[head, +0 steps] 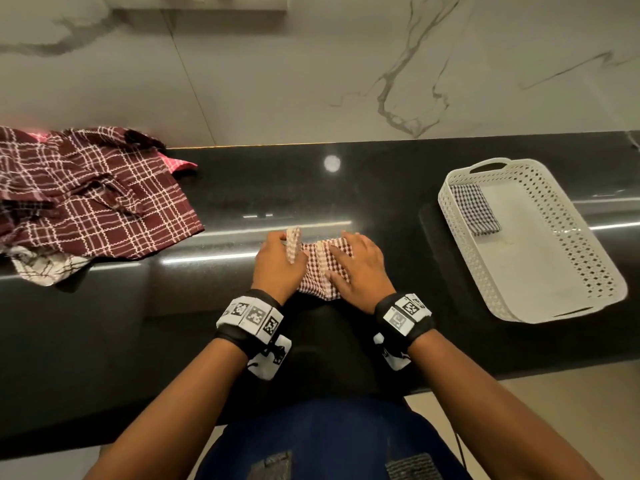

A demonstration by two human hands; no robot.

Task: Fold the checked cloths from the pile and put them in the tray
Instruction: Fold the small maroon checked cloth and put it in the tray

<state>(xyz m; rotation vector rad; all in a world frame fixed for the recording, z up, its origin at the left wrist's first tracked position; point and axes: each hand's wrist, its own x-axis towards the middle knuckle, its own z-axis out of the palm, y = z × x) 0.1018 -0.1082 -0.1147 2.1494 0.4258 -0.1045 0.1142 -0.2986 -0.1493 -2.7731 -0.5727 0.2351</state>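
Note:
A small red-and-white checked cloth (317, 270) lies partly folded on the black counter in front of me. My left hand (277, 265) grips its left flap, which stands lifted between fingers and thumb. My right hand (360, 268) rests flat on the cloth's right half and presses it down. The pile of checked cloths (90, 199), mostly maroon with white lines, sits crumpled at the far left. A white perforated tray (588, 258) stands at the right, and a folded dark blue checked cloth (476, 209) lies in its far left corner.
The black counter (346, 188) runs left to right against a marble wall (311, 64). Its front edge is near my body. A white cloth with dark lines (45, 268) pokes out under the pile. Both wrists carry black bands with printed markers.

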